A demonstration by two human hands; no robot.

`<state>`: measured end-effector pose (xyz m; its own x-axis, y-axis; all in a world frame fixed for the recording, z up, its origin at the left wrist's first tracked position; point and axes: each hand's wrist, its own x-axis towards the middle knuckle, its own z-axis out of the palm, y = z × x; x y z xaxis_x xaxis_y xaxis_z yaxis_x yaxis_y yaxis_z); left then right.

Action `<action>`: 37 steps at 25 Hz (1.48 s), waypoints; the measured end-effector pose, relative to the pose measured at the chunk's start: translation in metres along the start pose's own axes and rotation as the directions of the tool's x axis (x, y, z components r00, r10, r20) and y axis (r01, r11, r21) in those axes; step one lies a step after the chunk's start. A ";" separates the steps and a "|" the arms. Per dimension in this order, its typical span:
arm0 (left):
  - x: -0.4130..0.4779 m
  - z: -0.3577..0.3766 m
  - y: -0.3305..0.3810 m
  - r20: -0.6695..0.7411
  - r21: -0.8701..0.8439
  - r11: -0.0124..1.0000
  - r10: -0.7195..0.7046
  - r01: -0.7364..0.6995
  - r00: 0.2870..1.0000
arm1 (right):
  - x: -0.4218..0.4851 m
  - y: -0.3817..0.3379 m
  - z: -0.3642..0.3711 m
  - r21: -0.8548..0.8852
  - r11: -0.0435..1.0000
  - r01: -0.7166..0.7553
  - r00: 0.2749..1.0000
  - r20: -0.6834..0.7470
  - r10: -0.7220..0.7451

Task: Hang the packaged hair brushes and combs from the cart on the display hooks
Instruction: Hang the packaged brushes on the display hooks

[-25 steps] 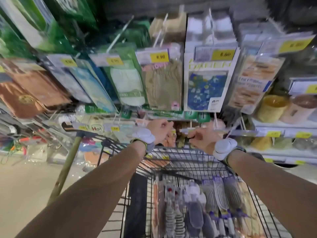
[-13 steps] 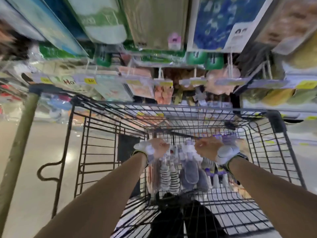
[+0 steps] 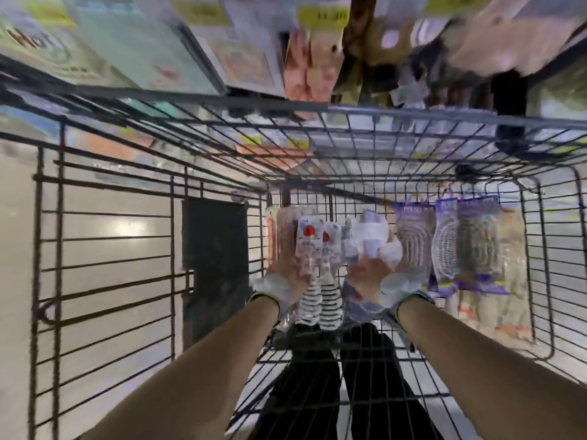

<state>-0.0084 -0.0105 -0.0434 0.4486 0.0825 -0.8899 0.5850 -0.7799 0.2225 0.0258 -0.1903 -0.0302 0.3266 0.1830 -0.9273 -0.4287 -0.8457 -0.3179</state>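
Most of the work was left: many brush packs (image 3: 413, 242) lay in the cart (image 3: 413, 115), centre right of the frame. The left hand (image 3: 287, 276) and the right hand (image 3: 368, 274) touched packs there, but blur hid whether the fingers gripped them. None was at the display (image 3: 311, 74) above.

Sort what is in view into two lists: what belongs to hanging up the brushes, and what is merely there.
Job: cart, striped brush packs in left hand, white packet in right hand, purple-carded brushes.
Merely there: black panel, floor, hanging packets above.
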 end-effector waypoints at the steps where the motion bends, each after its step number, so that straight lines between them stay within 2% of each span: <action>1: 0.006 0.004 -0.002 0.015 -0.051 0.998 -0.020 0.021 1.000 | 0.014 0.004 0.008 0.069 0.997 -0.046 0.998 0.038 0.043; 3: 0.023 0.019 -0.003 -0.047 -0.055 0.997 -0.060 0.057 0.997 | 0.041 0.009 0.021 0.060 0.998 -0.036 0.998 -0.049 0.039; 4: 0.024 0.022 0.000 -0.077 -0.013 0.997 -0.075 0.074 0.994 | 0.046 0.008 0.023 0.045 0.999 0.014 0.999 -0.045 -0.012; 5: 0.028 0.027 0.002 -0.103 0.000 0.995 -0.100 0.100 0.990 | 0.053 0.010 0.027 -0.014 1.000 0.025 0.999 0.029 -0.025; 6: 0.033 0.031 0.004 -0.131 0.039 0.993 -0.109 0.115 0.985 | 0.056 0.008 0.029 0.070 0.997 0.009 0.997 0.071 -0.014; 9: 0.044 0.042 0.013 -0.169 0.073 0.983 -0.153 0.168 0.974 | 0.078 0.008 0.042 0.268 0.963 -0.030 0.999 0.042 0.019; 12: 0.042 0.040 0.025 -0.186 -0.029 0.972 -0.233 0.231 0.955 | 0.082 0.008 0.044 0.098 0.995 -0.036 0.995 0.095 0.027; 13: 0.044 0.039 0.025 -0.185 -0.035 0.970 -0.244 0.242 0.952 | 0.080 0.006 0.043 0.121 0.991 -0.060 0.992 0.116 0.046; 16: 0.033 0.036 0.016 -0.137 -0.058 0.991 -0.126 0.119 0.983 | 0.065 0.010 0.035 0.059 0.998 0.014 0.998 0.056 -0.018; 18: 0.024 0.032 0.008 -0.090 -0.175 0.985 -0.016 0.000 0.996 | 0.052 0.015 0.027 0.076 0.996 0.045 0.999 0.021 -0.046; 20: 0.011 0.027 0.007 -0.106 -0.233 0.969 0.061 -0.085 0.992 | 0.037 0.014 0.010 0.018 0.997 0.070 0.997 -0.013 -0.070; 22: -0.009 0.013 0.014 -0.174 -0.226 0.956 0.148 -0.186 0.974 | 0.005 0.004 -0.012 -0.064 0.994 0.092 0.995 -0.032 -0.094; 24: -0.024 0.002 0.021 -0.138 -0.185 0.942 0.257 -0.280 0.957 | -0.011 -0.004 -0.030 -0.073 0.989 0.128 0.990 -0.051 -0.132; 26: -0.027 -0.004 0.023 -0.258 -0.133 0.904 0.363 -0.406 0.895 | -0.039 -0.015 -0.052 -0.131 0.983 0.126 0.989 -0.063 -0.135; 29: -0.075 -0.041 0.056 -0.454 -0.104 0.927 0.277 -0.359 0.847 | -0.086 -0.026 -0.087 -0.174 0.973 0.150 0.977 -0.124 -0.173; 32: -0.127 -0.073 0.082 -0.459 -0.005 0.928 0.329 -0.373 0.825 | -0.127 -0.041 -0.115 -0.232 0.955 0.185 0.943 -0.232 -0.239; 34: -0.158 -0.092 0.092 -0.441 0.150 0.917 0.397 -0.370 0.805 | -0.157 -0.054 -0.132 -0.332 0.924 0.191 0.912 -0.289 -0.292; 37: -0.201 -0.121 0.110 -0.544 0.246 0.887 0.461 -0.392 0.702 | -0.204 -0.073 -0.156 -0.527 0.829 0.189 0.858 -0.322 -0.401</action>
<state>0.0470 -0.0378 0.2081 0.9516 0.0356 -0.3054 0.1764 -0.8767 0.4476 0.1220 -0.2445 0.2125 0.7230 0.3344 -0.6045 0.1502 -0.9302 -0.3348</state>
